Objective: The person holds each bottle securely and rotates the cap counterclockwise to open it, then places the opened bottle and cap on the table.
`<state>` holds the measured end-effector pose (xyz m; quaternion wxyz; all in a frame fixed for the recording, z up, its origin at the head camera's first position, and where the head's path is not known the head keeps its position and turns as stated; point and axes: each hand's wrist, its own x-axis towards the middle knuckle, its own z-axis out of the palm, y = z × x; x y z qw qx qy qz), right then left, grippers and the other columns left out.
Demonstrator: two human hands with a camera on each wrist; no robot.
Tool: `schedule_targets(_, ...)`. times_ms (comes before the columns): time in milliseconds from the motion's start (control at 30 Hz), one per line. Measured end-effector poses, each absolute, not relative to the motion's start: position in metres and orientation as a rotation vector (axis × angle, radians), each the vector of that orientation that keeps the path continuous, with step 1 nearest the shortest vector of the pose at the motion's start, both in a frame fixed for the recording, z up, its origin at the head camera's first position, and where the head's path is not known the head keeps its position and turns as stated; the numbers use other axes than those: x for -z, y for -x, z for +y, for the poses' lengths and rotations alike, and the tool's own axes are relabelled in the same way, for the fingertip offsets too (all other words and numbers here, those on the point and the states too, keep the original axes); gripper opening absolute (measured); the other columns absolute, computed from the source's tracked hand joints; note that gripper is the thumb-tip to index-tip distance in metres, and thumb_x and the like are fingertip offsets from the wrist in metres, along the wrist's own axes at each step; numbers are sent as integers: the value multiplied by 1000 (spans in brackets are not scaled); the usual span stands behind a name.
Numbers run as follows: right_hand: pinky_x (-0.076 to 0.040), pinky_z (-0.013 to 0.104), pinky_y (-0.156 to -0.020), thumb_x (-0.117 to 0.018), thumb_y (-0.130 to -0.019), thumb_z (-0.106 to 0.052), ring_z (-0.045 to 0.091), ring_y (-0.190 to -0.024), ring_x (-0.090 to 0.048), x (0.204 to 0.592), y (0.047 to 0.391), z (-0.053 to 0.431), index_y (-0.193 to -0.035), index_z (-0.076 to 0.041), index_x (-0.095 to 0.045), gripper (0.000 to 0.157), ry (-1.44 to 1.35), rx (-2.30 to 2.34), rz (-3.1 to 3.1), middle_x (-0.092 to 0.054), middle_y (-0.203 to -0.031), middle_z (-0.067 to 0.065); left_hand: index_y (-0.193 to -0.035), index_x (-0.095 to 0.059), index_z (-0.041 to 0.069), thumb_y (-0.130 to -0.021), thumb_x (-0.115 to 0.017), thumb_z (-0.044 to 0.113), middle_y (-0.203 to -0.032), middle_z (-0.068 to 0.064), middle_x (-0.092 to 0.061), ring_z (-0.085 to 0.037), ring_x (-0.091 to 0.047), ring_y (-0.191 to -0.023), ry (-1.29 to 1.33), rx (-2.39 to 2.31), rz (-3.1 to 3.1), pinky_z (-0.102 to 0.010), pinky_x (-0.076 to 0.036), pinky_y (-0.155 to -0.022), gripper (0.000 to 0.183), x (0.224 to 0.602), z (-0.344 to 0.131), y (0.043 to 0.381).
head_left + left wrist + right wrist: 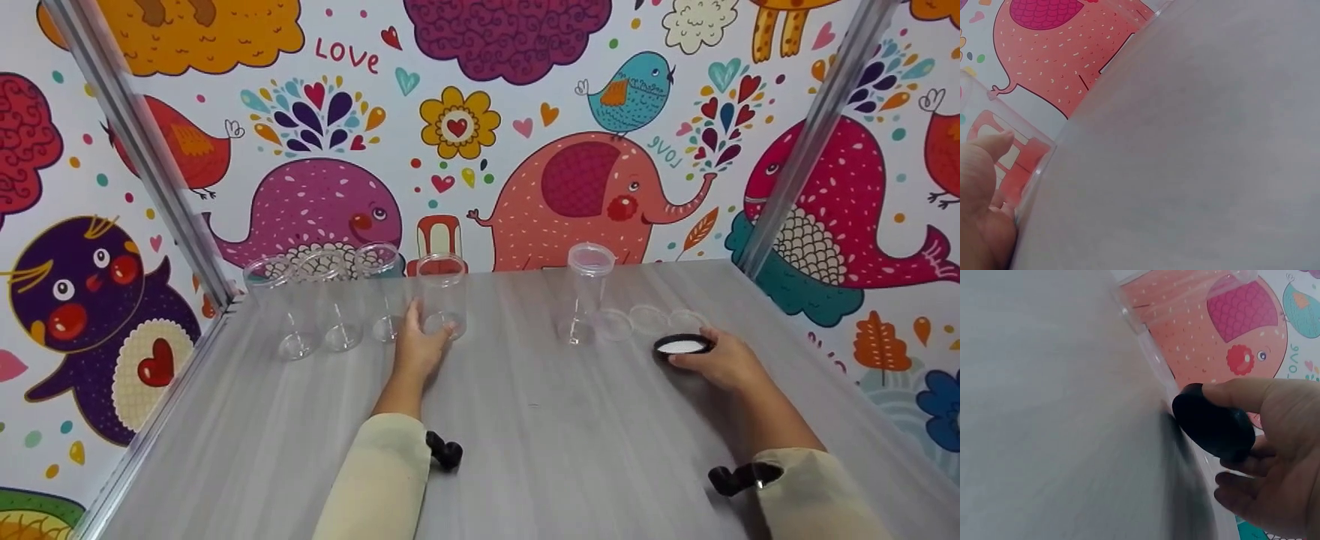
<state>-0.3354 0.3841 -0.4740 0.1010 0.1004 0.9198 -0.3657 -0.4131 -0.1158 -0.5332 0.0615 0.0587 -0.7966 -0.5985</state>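
A clear plastic jar [444, 289] stands upright at the right end of a row near the back wall. My left hand [421, 341] grips it low down, thumb on the near right side and fingers at its left; in the left wrist view the thumb [996, 145] lies over the clear wall. My right hand [724, 360] pinches a round black lid [660, 349] by its right edge. Its white face is turned up in the head view, while the right wrist view shows its black side [1213, 424]. The lid is held close over the table.
Three more clear jars [343, 300] stand left of the gripped one. Right of centre is another clear jar with a clear lid [592, 257] on top. Three flat clear lids [615, 325] lie between it and my right hand. A patterned wall [457, 195] closes the back.
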Motion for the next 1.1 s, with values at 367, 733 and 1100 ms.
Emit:
schedule_targets(367,-21,78,-125,-85,-87,-51,60,-151,-28,483,337,385,-166,9,-15,120,-304,872,2768,-21,-168,42,-170,-23,13,-99,-77,26,-177,-13,-30,-34,-27,-166,-149,1837,-2361,-53,-24,-136,90,535,-115,413)
schedule_targets(733,-29,76,-123,-76,-89,-66,59,-155,-27,464,338,374,-168,2,-19,119,-286,954,2816,-21,-170,39,-171,-21,14,-100,-75,22,-179,-10,-25,-31,-22,-168,-136,1877,-2352,-52,-22,-137,90,535,-116,411)
schedule_targets(1100,-31,80,-119,-75,-79,-81,54,-163,-14,439,339,335,-173,-18,-18,126,-280,1146,2822,-15,-178,26,-171,-20,13,-98,-77,20,-179,-9,-25,-30,-23,-168,-126,1896,-2284,-50,-23,-136,93,535,-113,405)
